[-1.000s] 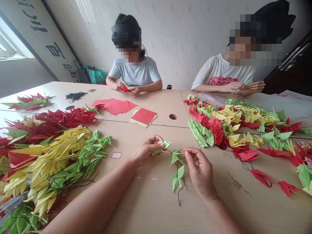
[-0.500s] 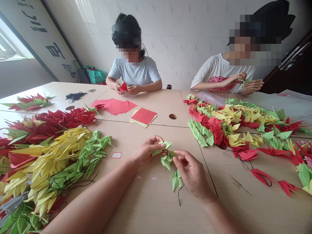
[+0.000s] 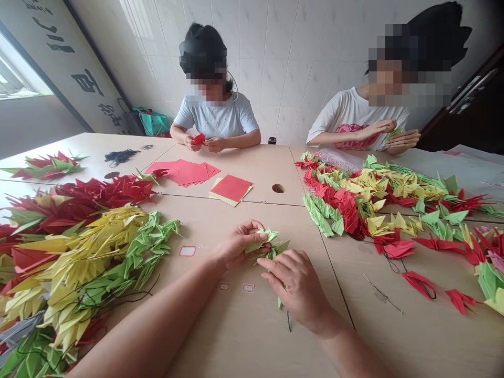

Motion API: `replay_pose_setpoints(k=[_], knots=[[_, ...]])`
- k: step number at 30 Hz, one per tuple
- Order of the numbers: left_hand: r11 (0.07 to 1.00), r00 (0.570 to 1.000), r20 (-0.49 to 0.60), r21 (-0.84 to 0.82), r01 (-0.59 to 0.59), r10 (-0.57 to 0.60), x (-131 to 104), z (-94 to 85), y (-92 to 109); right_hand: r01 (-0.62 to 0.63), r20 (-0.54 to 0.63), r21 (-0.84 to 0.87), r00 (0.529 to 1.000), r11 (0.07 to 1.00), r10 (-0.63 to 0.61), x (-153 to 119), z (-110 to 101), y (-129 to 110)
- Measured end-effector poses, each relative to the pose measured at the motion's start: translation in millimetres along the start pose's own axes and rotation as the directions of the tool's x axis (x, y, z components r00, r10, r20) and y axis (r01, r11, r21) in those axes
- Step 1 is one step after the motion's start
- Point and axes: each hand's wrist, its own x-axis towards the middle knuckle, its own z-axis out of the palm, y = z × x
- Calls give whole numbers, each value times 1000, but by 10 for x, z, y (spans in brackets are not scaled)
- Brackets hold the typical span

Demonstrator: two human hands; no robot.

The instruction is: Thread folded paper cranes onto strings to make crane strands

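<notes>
Between the thumb and fingers of my left hand (image 3: 242, 244) is a green folded paper crane (image 3: 262, 239), part of a small bunch on a dark thread. My right hand (image 3: 297, 283) is just below and to the right, its thumb and index finger bent around the lower green cranes (image 3: 281, 245), other fingers curled. My right hand hides most of those cranes. One green tip and the end of the black thread (image 3: 289, 321) show beneath it.
Heaped paper cranes (image 3: 102, 241) lie at left, more strung cranes (image 3: 346, 194) at right. Red paper squares (image 3: 189, 172) and a stacked pile (image 3: 232, 189) are ahead. A needle-like strip (image 3: 384, 295) lies at right. Two people sit opposite, folding red and green paper.
My right hand has moved left and in over the lower green cranes, covering the one that hung below. My left hand has stayed in place.
</notes>
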Motion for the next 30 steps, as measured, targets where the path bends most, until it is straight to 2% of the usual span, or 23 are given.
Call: replay_pose_setpoints(k=[3,8,15,19,25,30], knots=[[1000,1000,-2,-1,-12,12,0,6,5,-22,35,-14,999,1000,22,7,-16,-17],[1000,999,-38,-3,2,-2,-4,8,21,-190,-117,-32,976,981,185,1,-10,26],[1000,1000,-24,-22,-3,2,8,-5,18,-312,-45,-103,950,944,309,-22,37,88],[999,1000,-10,-34,-1,0,11,-10,8,-327,-32,-100,945,940,325,-31,46,89],[999,999,-9,-35,36,-36,-4,-13,15,-351,-63,-34,935,936,349,-38,68,110],[999,1000,-22,-34,4,-4,-9,-19,61,-356,-221,141,898,924,380,-21,28,140]])
